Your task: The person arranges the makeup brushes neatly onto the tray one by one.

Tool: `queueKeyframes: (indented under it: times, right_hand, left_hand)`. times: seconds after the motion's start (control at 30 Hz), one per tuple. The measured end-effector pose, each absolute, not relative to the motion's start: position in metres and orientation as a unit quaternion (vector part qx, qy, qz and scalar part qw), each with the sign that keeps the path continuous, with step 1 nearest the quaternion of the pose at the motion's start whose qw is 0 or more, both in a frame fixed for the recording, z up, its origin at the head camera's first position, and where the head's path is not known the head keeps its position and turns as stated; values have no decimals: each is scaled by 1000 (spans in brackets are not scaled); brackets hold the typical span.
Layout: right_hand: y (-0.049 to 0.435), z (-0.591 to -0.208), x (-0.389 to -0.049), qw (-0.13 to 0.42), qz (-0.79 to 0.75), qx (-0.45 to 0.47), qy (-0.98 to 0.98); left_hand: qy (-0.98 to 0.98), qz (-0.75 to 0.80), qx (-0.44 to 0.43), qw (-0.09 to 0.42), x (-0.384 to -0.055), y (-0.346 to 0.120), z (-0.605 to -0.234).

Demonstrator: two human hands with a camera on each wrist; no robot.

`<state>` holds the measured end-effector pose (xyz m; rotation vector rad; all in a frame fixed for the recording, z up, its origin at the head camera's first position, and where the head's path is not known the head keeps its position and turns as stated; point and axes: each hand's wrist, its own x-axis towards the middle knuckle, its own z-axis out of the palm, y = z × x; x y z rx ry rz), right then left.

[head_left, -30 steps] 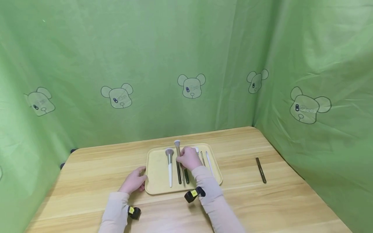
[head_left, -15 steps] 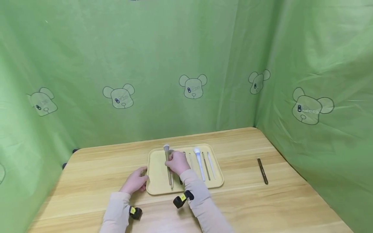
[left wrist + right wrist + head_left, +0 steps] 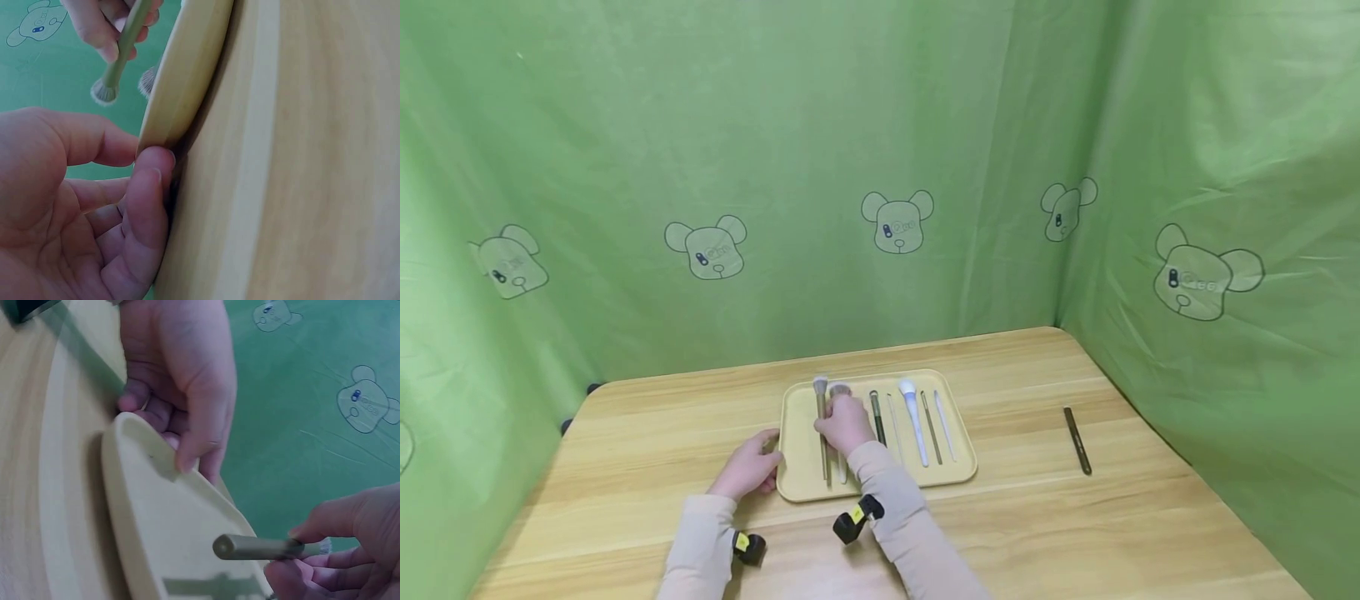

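Observation:
In the head view my right hand (image 3: 847,425) pinches a brown-handled makeup brush (image 3: 822,400), bristles pointing away, over the left part of a pale yellow tray (image 3: 797,471). The right wrist view has the butt of this brush's handle (image 3: 240,547) raised above the tray floor, with its shadow below. My left hand (image 3: 747,467) holds the tray's left rim (image 3: 187,69) between thumb and fingers. Partly hidden by my right hand, a fluffy brush (image 3: 840,389) with a pale handle lies on the tray.
Further right on the tray lie a dark brush (image 3: 878,417), a white brush (image 3: 913,417) and several thin tools, including a lavender one (image 3: 945,425). A dark stick-like tool (image 3: 1077,442) lies on the wooden table (image 3: 1015,500) to the right. Green curtains (image 3: 775,167) hang behind and at the sides.
My right hand has moved left across the tray with the brown-handled brush, uncovering the dark and white brushes. The left hand stays on the rim.

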<state>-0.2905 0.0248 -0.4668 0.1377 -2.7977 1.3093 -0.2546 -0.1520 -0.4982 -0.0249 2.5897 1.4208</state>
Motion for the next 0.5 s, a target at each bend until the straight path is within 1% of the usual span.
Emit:
queueKeyframes:
  times: [0.23, 0.5]
  right_hand:
    - [18, -464, -287, 53, 362, 51, -929]
    - [8, -467, -290, 65, 291, 61, -952]
  left_hand:
    - [875, 474, -7, 96, -254, -151, -496]
    - [876, 473, -8, 94, -255, -152, -499]
